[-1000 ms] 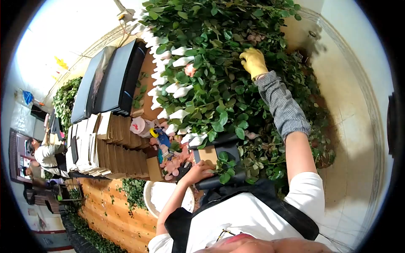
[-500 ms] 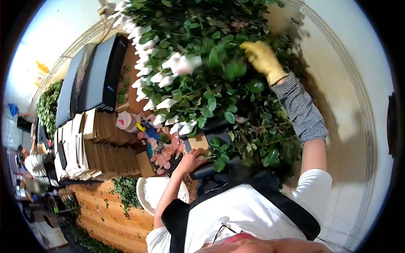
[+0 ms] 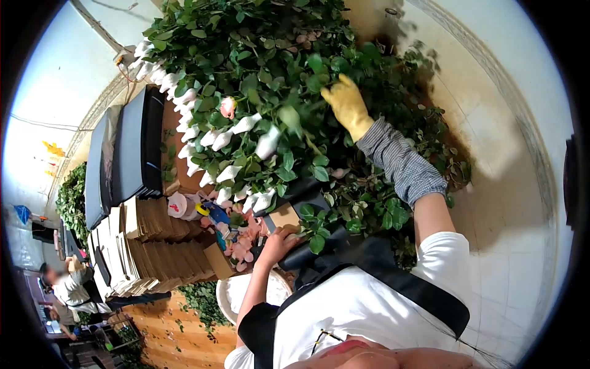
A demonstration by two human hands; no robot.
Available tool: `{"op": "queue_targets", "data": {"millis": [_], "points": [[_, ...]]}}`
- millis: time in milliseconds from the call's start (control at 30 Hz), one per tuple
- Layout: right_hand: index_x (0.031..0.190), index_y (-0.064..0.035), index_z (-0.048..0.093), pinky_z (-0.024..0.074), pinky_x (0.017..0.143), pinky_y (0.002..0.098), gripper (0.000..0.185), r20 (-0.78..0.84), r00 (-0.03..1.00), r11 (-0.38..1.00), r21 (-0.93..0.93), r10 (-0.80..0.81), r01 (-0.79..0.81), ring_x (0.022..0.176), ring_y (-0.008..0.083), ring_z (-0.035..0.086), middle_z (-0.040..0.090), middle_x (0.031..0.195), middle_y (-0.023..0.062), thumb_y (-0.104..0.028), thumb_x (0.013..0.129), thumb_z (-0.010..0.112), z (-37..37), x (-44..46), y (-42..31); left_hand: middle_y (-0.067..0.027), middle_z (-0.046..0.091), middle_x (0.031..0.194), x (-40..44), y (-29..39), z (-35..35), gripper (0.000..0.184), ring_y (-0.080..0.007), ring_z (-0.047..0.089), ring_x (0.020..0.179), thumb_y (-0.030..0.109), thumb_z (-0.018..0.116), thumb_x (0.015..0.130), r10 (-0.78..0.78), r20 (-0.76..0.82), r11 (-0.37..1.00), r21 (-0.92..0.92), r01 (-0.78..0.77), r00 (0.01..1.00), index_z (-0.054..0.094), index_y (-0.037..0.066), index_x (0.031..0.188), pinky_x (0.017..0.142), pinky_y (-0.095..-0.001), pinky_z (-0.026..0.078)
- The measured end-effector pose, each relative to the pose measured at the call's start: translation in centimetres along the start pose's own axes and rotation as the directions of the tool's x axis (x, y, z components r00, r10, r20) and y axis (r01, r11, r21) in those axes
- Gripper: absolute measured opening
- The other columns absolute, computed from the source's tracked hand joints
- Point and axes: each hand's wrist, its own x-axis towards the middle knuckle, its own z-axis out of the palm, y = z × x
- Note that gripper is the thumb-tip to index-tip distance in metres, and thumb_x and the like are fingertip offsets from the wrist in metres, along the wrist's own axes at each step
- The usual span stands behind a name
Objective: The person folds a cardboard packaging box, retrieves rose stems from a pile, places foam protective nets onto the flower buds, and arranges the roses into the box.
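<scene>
My right hand (image 3: 348, 107), in a yellow glove, is over the leafy rose stems (image 3: 264, 74) with its fingers closed; what they hold is lost among the leaves. A blurred white-wrapped rose (image 3: 268, 143) and a blurred leaf lie to its left. More white-wrapped heads (image 3: 223, 140) line the pile's left edge, near an unwrapped pink rose (image 3: 228, 107). My left hand (image 3: 278, 247) is bare, its fingers bent together beside a brown cardboard piece (image 3: 284, 218) and a leafy sprig (image 3: 316, 230); what lies inside them is hidden.
Stacked cardboard sheets (image 3: 166, 261) and dark blue-grey panels (image 3: 136, 150) stand at left. Pink petals (image 3: 241, 251) lie beside a pink-and-white roll (image 3: 178, 205). A white-lined basket (image 3: 236, 292) is below. Another person (image 3: 72, 289) works at far left; the wall is at right.
The view has shifted. My gloved right hand has moved left and slightly down, and the blurred white rose is lower than half a second ago. My left hand stays beside the cardboard piece.
</scene>
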Motion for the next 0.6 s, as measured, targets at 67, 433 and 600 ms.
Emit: {"op": "queue_targets", "data": {"millis": [67,433,600], "points": [[0.134,-0.0144,0.06,0.0396,0.11,0.0443,0.053,-0.514,0.857,0.983,0.13,-0.048,0.133,0.096,0.0259,0.062,0.066,0.096,0.0101,0.002,0.084,0.054,-3.6,2.9,1.4,-0.0172,0.066,0.111,-0.1,-0.1,0.2,0.032,-0.0376,0.063,0.105,0.021,0.072,0.088,0.025,-0.007,0.999,-0.028,-0.025,1.0,0.067,0.008,0.117,0.089,-0.0419,0.051],[0.132,-0.0166,0.061,0.0579,0.082,0.0389,0.05,-0.5,0.864,0.863,0.407,-0.063,0.299,0.092,0.0264,0.069,0.071,0.099,0.011,0.006,0.089,0.056,-12.8,3.9,2.7,-0.021,0.065,0.105,0.0,-0.7,0.5,0.03,-0.0405,0.066,0.096,0.023,0.07,0.089,-0.022,-0.015,1.0,0.014,0.022,1.0,0.07,0.009,0.116,0.085,-0.0437,0.052],[0.119,-0.0163,0.069,0.0545,0.096,0.0394,0.05,0.316,0.84,0.599,0.801,-0.44,0.013,0.101,0.0291,0.069,0.071,0.112,0.014,0.015,0.087,0.048,-12.2,-10.9,-4.8,-0.0121,0.07,0.113,1.1,-2.1,-0.2,0.04,-0.0171,0.064,0.102,0.026,0.066,0.096,-0.364,0.218,0.586,-0.702,0.405,0.905,0.064,-0.005,0.121,0.087,-0.0342,0.052]]}}
